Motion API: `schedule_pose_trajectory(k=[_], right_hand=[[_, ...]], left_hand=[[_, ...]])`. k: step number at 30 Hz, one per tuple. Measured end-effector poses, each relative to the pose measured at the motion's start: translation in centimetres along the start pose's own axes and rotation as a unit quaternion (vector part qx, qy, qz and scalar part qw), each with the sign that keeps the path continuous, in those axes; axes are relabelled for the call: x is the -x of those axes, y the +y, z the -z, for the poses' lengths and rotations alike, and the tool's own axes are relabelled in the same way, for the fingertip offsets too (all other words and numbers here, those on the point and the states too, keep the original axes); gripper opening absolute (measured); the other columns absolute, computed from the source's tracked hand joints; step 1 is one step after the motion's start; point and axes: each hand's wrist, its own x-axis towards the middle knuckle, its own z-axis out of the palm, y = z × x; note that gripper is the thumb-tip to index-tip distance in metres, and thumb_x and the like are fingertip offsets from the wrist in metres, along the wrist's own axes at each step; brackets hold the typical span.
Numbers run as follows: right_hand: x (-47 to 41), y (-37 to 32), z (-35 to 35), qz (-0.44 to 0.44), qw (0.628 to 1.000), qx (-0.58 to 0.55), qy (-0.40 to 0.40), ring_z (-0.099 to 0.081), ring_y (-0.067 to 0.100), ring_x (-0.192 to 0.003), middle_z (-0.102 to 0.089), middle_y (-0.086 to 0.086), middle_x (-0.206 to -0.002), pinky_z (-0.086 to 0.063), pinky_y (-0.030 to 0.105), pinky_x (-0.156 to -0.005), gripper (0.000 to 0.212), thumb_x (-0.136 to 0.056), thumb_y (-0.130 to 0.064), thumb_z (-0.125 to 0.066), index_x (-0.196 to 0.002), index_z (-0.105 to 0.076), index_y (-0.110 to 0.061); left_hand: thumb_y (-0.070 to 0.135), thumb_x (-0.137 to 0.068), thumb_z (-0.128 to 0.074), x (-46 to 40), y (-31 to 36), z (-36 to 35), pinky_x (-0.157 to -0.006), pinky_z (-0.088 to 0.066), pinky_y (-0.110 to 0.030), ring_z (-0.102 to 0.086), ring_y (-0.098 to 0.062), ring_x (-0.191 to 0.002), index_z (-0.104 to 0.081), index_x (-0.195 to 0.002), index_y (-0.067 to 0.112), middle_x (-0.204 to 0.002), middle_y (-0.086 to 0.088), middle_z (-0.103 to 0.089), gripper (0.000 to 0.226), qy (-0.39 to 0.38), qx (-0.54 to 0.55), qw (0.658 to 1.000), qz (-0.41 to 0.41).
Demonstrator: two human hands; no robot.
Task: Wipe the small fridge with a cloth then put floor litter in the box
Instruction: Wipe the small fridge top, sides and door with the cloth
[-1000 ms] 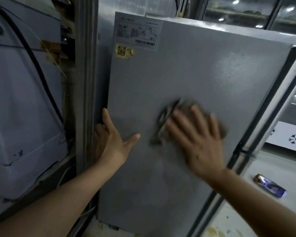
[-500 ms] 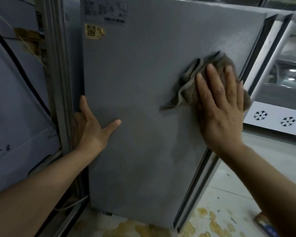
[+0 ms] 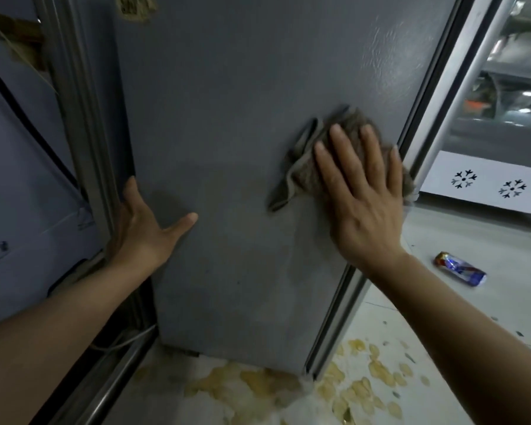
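Note:
The small grey fridge (image 3: 227, 118) fills the middle of the view, its flat side panel facing me. My right hand (image 3: 365, 204) lies flat with fingers spread, pressing a crumpled grey-brown cloth (image 3: 301, 167) against the panel near its right edge. My left hand (image 3: 144, 231) rests open on the fridge's left edge, thumb out across the panel, fingers behind the corner. On the pale floor to the right lies a shiny blue and red wrapper (image 3: 460, 268). No box is in view.
A metal frame post (image 3: 83, 118) and a blue-grey appliance (image 3: 19, 179) stand close on the left. Yellowish stains (image 3: 350, 391) spread over the floor at the fridge's foot. A white panel with snowflake marks (image 3: 485, 185) stands at the right.
My right hand slid the cloth right to the panel's edge, then down it. My view dropped lower, and the wrapper is back in sight. The left hand kept its hold.

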Motion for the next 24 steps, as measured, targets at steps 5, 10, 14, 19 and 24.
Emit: schedule_pose_trajectory(k=[5, 10, 14, 19, 24], right_hand=[[5.8, -1.7, -2.5, 0.027, 0.999, 0.022, -0.015, -0.003, 0.027, -0.146, -0.006, -0.006, -0.159, -0.002, 0.049, -0.116, 0.060, -0.091, -0.035, -0.039, -0.148, -0.021, -0.029], [14.3, -3.4, -3.8, 0.232, 0.954, 0.073, -0.174, 0.007, 0.023, -0.146, -0.013, -0.008, -0.156, 0.007, 0.046, -0.117, 0.073, -0.080, -0.025, -0.048, -0.148, -0.019, -0.028], [12.0, -3.0, -3.0, 0.228, 0.960, 0.043, -0.154, 0.008, 0.020, -0.146, -0.009, -0.009, -0.158, 0.004, 0.044, -0.117, 0.066, -0.084, -0.024, -0.041, -0.147, -0.021, -0.028], [3.0, -2.9, -3.0, 0.019, 1.000, 0.022, 0.009, -0.007, 0.022, -0.146, -0.019, -0.005, -0.156, 0.000, 0.048, -0.116, 0.059, -0.092, -0.029, -0.040, -0.148, -0.024, -0.027], [7.6, -7.6, -4.7, 0.206, 0.971, 0.020, -0.123, -0.009, 0.027, -0.145, -0.021, -0.010, -0.153, 0.008, 0.047, -0.116, 0.067, -0.080, -0.029, -0.046, -0.145, -0.028, -0.027]], left_hand=[[0.055, -0.071, -0.069, 0.6, -1.6, -1.1, -0.110, -0.032, -0.044, -0.034, -0.024, -0.134, -0.003, -0.147, 0.025, -0.150, -0.004, -0.028, 0.105, -0.003, 0.005, 1.000, 0.000], [0.055, -0.071, -0.070, 0.7, -1.6, -1.3, -0.110, -0.033, -0.045, -0.035, -0.024, -0.135, -0.003, -0.148, 0.023, -0.152, -0.004, -0.027, 0.107, 0.007, 0.005, 1.000, 0.006], [0.054, -0.071, -0.071, 0.8, -1.3, -1.2, -0.109, -0.034, -0.046, -0.035, -0.026, -0.135, -0.003, -0.148, 0.022, -0.152, -0.005, -0.028, 0.108, 0.006, 0.002, 1.000, 0.017], [0.052, -0.070, -0.072, 0.7, -1.5, -1.3, -0.109, -0.034, -0.044, -0.037, -0.025, -0.133, -0.007, -0.147, 0.020, -0.149, -0.006, -0.030, 0.106, 0.014, 0.001, 1.000, 0.008], [0.046, -0.069, -0.076, 0.7, -1.5, -1.3, -0.109, -0.033, -0.041, -0.036, -0.025, -0.133, -0.011, -0.147, 0.015, -0.148, -0.009, -0.031, 0.106, 0.030, 0.012, 0.999, 0.003]])
